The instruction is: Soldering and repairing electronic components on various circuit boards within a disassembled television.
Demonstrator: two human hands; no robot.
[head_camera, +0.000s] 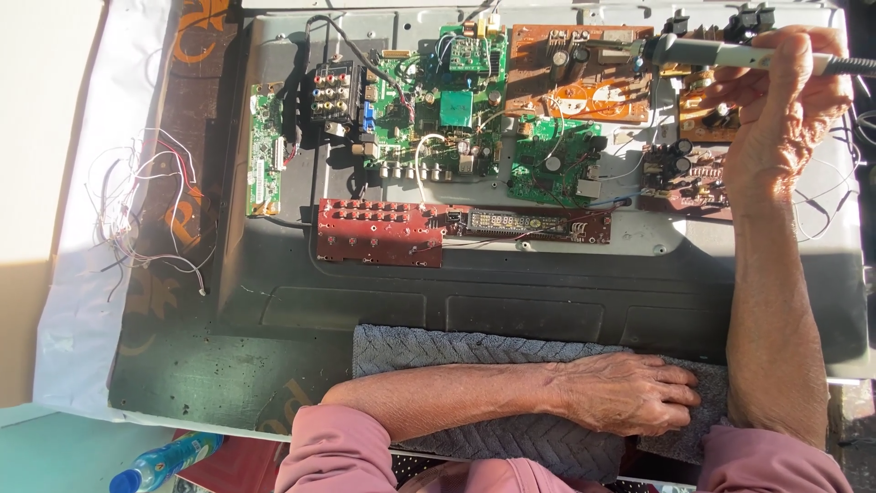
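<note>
Pink sleeves (347,452) sit right at the bottom of the view, and just past them the left hand (630,393) lies flat, palm down, on a grey towel (474,351), fingers relaxed and holding nothing. That towel is spread over the near edge of a dark TV back panel (365,306).

Up top right, the right hand (785,100) is clenched around the handle of a soldering iron (703,53). The handle runs through the fist, thumb and fingers wrapped over it, its cord coming out the right side. The metal tip sticks out to the left of the fingers, over the orange-brown circuit board (575,73), though I can't tell if it's actually touching.

Green boards (456,100) are in the middle, a red button board (379,233) is nearer, and loose wires (146,201) lie off to the left.
</note>
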